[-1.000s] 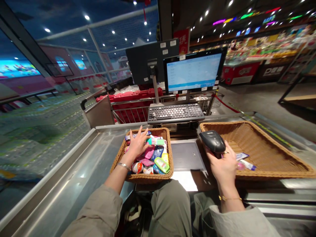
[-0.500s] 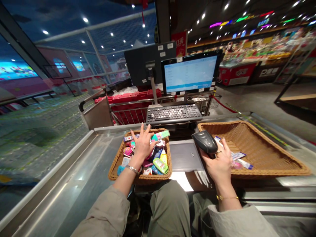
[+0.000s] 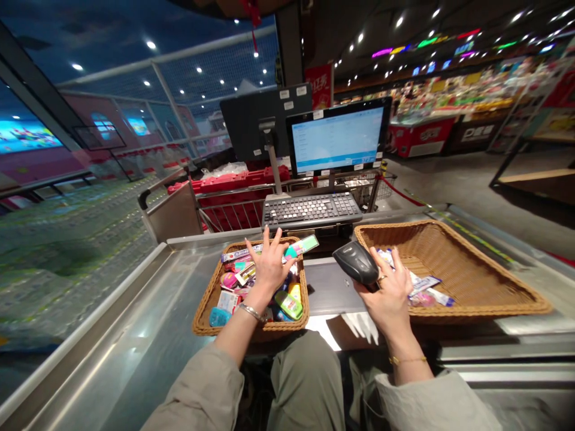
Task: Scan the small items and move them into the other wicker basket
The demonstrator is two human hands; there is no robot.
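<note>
My left hand [image 3: 268, 266] is over the smaller wicker basket [image 3: 204, 308], three fingers spread and the thumb and index finger closed on a teal-and-green packet [image 3: 306, 245]. Below it the basket is heaped with small packaged goods, among them a green oval pack [image 3: 288, 304] and a blue item [image 3: 223, 317]. My right hand [image 3: 390, 293] grips a black barcode scanner [image 3: 356, 262], whose head points left over a grey flat panel [image 3: 326, 290]. Beside that hand, a few small wrapped packets [image 3: 424, 285] lie in the larger wicker basket [image 3: 476, 263].
A keyboard [image 3: 312, 208] and a lit monitor [image 3: 338, 140] stand beyond the baskets. The metal counter [image 3: 166, 323] runs along the left. Behind the keyboard is a shopping cart [image 3: 224, 209] holding red material. My knee [image 3: 308, 383] is under the counter edge.
My left hand has moved right across the basket with the packet. The scanner has shifted left in my right hand and tilted. The whole view has drifted slightly.
</note>
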